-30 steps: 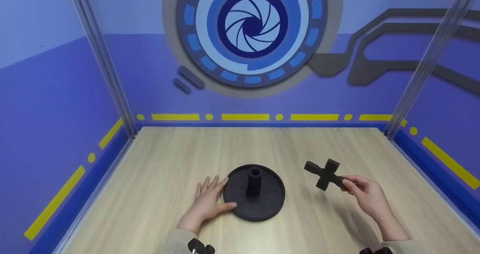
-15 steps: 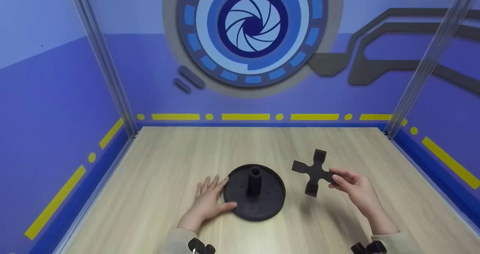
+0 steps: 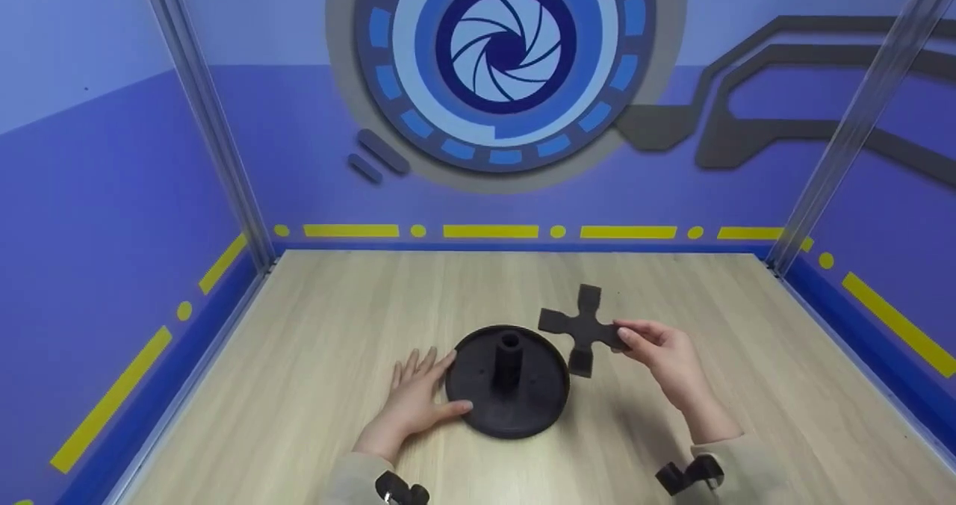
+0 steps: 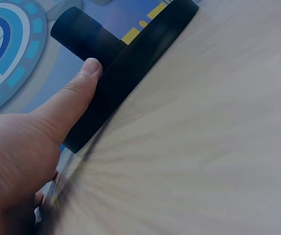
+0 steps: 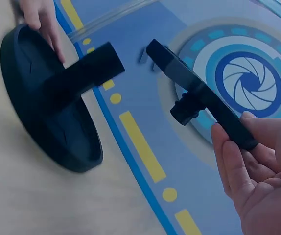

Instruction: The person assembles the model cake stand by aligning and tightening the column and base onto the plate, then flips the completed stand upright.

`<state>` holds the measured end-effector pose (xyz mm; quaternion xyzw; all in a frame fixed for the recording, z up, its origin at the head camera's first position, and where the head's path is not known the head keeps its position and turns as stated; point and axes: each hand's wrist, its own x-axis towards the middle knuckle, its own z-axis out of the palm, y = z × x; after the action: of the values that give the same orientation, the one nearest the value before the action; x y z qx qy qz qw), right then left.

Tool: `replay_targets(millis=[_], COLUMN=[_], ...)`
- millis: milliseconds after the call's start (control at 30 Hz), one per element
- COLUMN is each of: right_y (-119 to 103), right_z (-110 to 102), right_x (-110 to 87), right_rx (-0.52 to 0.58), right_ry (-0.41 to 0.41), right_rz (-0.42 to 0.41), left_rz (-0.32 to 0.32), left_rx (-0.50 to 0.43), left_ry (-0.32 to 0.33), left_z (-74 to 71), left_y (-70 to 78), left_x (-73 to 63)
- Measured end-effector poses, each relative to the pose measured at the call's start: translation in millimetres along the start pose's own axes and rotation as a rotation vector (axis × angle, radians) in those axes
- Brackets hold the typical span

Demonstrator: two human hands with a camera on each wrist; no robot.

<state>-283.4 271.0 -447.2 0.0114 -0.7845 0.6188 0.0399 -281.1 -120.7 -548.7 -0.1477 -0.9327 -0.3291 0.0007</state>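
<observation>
A round black base (image 3: 519, 417) with a raised rim lies flat on the table, and a hollow post (image 3: 508, 363) stands up from its middle. My left hand (image 3: 414, 406) rests at the base's left side, fingers spread, thumb on the rim; the left wrist view shows the thumb against the disc's edge (image 4: 130, 68). Pinched by one arm in my right hand (image 3: 670, 361), a black four-armed cross piece (image 3: 586, 331) is held above the table, right of the post and apart from it. In the right wrist view a short stub (image 5: 183, 112) sticks out of its underside.
The light wood table (image 3: 358, 296) is bounded by a blue back wall (image 3: 284, 154) and side walls with metal corner posts. Dark devices (image 3: 691, 475) are strapped to both wrists.
My right hand has carried the cross piece leftward toward the base and turned it so its face shows more fully. The left hand and the base have stayed in place.
</observation>
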Motion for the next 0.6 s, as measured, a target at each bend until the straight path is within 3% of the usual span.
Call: replay_targets(millis=[600], right_y=[-8], right_z=[66], right_x=[32.4], right_rx=[0.304], right_ry=[-0.066], right_rz=[0.051], left_rz=[0.009], left_rx=[-0.011], left_ry=[0.006], left_z=[-0.2], left_y=[0.5], left_x=[0.2])
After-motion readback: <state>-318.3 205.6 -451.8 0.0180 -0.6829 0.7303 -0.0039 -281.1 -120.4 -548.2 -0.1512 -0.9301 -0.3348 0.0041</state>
